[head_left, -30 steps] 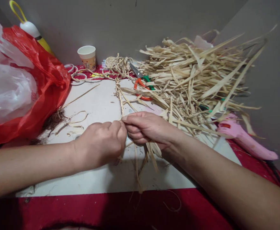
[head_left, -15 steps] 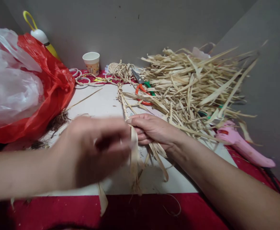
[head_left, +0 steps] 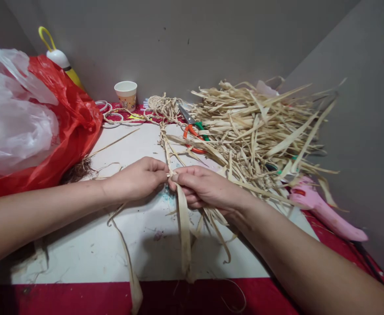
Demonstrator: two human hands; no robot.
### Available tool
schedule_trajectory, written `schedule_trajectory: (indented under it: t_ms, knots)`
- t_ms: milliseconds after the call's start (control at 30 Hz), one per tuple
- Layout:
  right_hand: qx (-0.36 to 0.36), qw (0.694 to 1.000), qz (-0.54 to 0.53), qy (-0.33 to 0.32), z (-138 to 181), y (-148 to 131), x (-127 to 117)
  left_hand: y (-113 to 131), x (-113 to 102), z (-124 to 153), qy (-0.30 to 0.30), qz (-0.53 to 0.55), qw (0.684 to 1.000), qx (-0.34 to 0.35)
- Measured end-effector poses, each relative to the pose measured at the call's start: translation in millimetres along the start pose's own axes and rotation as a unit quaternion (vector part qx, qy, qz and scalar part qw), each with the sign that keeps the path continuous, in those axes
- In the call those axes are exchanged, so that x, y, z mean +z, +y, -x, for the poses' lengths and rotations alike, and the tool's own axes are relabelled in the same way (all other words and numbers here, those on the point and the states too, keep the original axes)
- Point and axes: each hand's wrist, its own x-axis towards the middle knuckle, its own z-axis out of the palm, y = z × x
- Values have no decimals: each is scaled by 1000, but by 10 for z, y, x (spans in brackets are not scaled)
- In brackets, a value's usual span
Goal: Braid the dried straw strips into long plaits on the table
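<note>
My left hand (head_left: pixel 139 178) and my right hand (head_left: pixel 205 187) meet over the middle of the white board (head_left: pixel 93 245), both pinched on the near end of a plaited straw braid (head_left: pixel 164 142). The braid runs away from my fingers toward a coil of finished braid (head_left: pixel 161 104) at the back. Loose flat straw strips (head_left: pixel 184 227) hang down from my fingers toward the near edge; one strip (head_left: pixel 129 262) trails from under my left hand. The fingers of both hands are closed.
A big heap of dry straw strips (head_left: pixel 260 127) fills the right side, with orange-handled scissors (head_left: pixel 193 129) at its left edge and a pink glue gun (head_left: pixel 319 210) at its right. A red plastic bag (head_left: pixel 60 127), a paper cup (head_left: pixel 126 94) and white rings (head_left: pixel 108 109) lie at the left and back.
My left hand swung out to the left with a strip, blurred, then came back to pinch the braid beside my right hand. The hanging strips are now spread wider.
</note>
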Motion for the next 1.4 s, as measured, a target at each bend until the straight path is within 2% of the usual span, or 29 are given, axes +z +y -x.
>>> schedule_trajectory:
  t_ms: [133,233,433,567,700,800,1000,1100,1167,1333,1400]
  knots:
    - [-33,995,91,15,3,28,-7,-25,-53,-11,15,-88,996,30]
    - [-72,973,215,49,19,15,-24,-55,-84,-48,3,-98,994,46]
    - [-119,899,408,105,30,-26,6,-76,-86,-69,-31,3,1000,-5]
    - [-138,869,462,113,30,-4,45,-62,-49,-42,-33,69,997,-25]
    - [-141,839,505,147,75,-31,35,-94,-42,-38,-9,50,999,-15]
    - [-140,847,484,169,128,-86,9,-151,-61,-50,-3,0,1000,13]
    - [-99,927,327,158,179,-101,135,-194,-65,-55,-2,-26,999,46]
    - [-97,931,325,138,169,-11,241,-172,-35,-37,5,12,999,36]
    - [-118,904,389,134,152,60,280,-150,-7,-16,15,50,999,14]
    - [-157,792,568,163,132,155,313,-100,45,36,18,133,991,-20]
    - [-153,767,601,164,164,142,340,-93,45,48,20,138,990,-26]
